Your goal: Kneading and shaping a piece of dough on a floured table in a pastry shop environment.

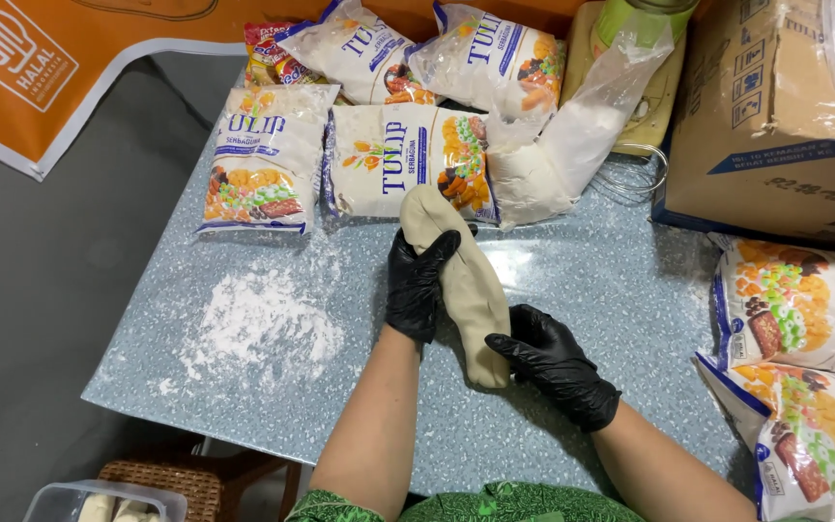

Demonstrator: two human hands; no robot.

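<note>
Above the table's middle: a long pale dough piece was held up off the speckled table, stretched from far to near
Left hand: black-gloved; fingers were wrapped over the dough's far, upper part
Right hand: black-gloved; the near, lower end was gripped from the right
Left of the hands: a patch of loose flour was spread on the table
Far side: printed flour bags were laid in rows; an opened clear bag of flour was leaned beside them
Right: a cardboard box and more bags were stacked
Risk: the dough could be thinned and torn midway if pulled too hard; the unsupported middle could sag; it could be stuck to the gloves, since these looked unfloured
</note>
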